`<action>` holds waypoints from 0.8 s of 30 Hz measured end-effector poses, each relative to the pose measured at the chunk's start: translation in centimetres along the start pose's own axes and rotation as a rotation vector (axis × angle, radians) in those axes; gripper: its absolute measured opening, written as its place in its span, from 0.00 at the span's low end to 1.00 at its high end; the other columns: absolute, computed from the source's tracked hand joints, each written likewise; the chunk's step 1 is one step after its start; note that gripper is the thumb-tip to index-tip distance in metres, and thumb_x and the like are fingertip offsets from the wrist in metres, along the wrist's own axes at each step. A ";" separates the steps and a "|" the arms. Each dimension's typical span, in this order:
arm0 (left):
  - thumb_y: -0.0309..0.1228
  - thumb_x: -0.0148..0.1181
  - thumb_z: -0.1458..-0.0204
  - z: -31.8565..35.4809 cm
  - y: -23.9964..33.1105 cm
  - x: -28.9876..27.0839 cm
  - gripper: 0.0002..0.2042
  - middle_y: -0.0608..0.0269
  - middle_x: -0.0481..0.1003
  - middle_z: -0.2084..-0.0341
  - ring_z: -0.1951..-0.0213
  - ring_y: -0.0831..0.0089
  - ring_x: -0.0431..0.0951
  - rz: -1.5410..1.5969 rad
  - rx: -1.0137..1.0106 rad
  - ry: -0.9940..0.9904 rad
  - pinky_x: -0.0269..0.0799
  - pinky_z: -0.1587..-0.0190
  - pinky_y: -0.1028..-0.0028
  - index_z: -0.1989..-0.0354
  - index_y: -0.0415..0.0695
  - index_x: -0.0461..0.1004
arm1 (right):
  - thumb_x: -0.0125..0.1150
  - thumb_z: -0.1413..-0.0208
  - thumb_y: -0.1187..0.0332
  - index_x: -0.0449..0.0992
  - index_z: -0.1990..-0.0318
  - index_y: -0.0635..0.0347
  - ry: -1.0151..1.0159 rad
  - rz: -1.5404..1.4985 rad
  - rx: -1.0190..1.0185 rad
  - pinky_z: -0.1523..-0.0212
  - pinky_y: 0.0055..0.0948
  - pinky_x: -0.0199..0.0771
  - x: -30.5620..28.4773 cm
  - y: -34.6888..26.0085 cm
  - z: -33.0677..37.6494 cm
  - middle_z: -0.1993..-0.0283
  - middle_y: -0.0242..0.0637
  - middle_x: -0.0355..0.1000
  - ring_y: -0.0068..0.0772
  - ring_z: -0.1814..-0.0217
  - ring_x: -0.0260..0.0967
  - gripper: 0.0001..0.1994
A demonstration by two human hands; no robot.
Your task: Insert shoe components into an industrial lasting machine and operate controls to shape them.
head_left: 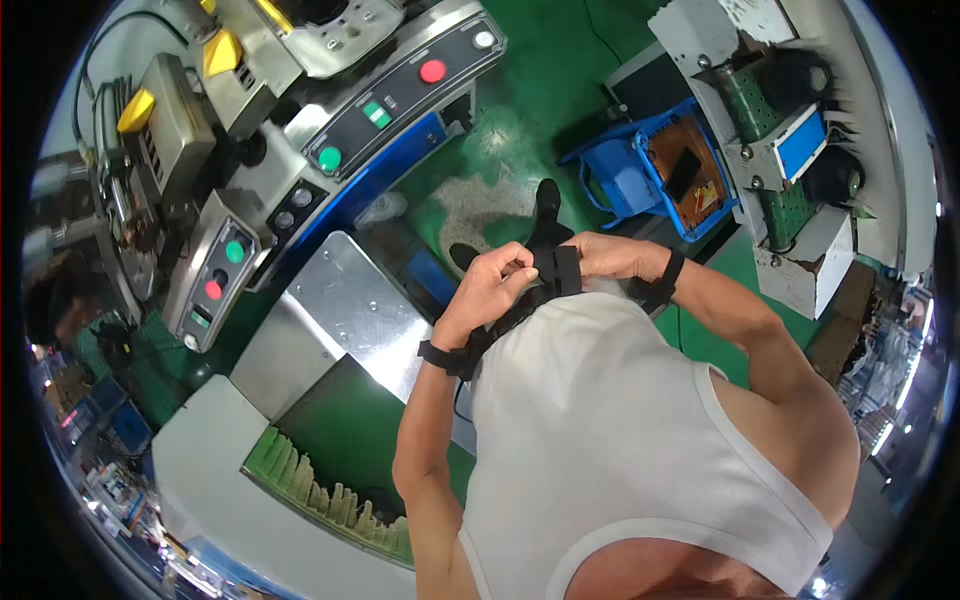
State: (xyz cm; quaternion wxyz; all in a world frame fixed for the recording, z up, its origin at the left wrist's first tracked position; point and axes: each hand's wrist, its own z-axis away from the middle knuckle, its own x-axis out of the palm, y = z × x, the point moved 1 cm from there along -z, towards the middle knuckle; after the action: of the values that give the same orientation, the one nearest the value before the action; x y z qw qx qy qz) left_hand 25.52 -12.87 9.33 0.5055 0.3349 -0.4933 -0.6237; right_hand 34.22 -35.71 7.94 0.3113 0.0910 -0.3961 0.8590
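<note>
Both my hands are at my waist, in front of a white sleeveless top [590, 400]. My left hand [492, 287] is closed, thumb and fingers pinched together beside a black waist belt [515, 312]. What lies in that pinch, if anything, is too small to make out. Close by on the right, my right hand [612, 257] is closed at a wide black strap [567, 270]. Its fingertips are partly hidden behind this strap. Black bands are around my left wrist [447, 358] and right wrist [660, 282].
At the left stands a machine with a control panel [400, 90] of coloured buttons and a metal-topped ledge [360, 300]. A blue crate [640, 160] is ahead on the right, beside a machine with green perforated cylinders [748, 105]. My dark shoes [547, 205] rest on green floor.
</note>
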 end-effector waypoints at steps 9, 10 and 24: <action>0.25 0.60 0.38 6.9 -3.0 -4.3 0.06 0.65 0.78 0.66 0.63 0.81 0.77 0.103 -0.105 0.192 0.73 0.57 0.78 0.55 0.37 0.74 | 0.58 0.50 0.79 0.67 0.59 0.57 0.551 1.383 -0.606 0.61 0.50 0.74 -6.1 -3.7 -7.8 0.60 0.44 0.66 0.54 0.58 0.72 0.12; 0.25 0.60 0.38 7.8 -3.1 -4.8 0.08 0.64 0.79 0.64 0.62 0.80 0.78 0.056 -0.059 0.246 0.74 0.57 0.77 0.54 0.37 0.74 | 0.57 0.50 0.80 0.67 0.58 0.57 0.613 1.387 -0.543 0.61 0.50 0.74 -8.4 -4.4 -8.4 0.59 0.44 0.65 0.54 0.59 0.72 0.12; 0.28 0.62 0.39 11.5 -6.9 -4.2 0.10 0.63 0.79 0.66 0.64 0.77 0.79 0.160 -0.232 0.779 0.75 0.59 0.77 0.53 0.37 0.75 | 0.61 0.37 0.66 0.77 0.50 0.64 0.278 0.805 -0.289 0.54 0.30 0.76 -8.7 -8.7 -6.9 0.60 0.39 0.79 0.28 0.57 0.76 0.13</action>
State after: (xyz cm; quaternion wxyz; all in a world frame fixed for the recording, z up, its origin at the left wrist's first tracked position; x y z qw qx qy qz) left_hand 14.02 -5.63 5.77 0.7359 0.4472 -0.2159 -0.4604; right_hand 46.98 -30.40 5.24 0.0118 -0.2311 -0.4702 0.8517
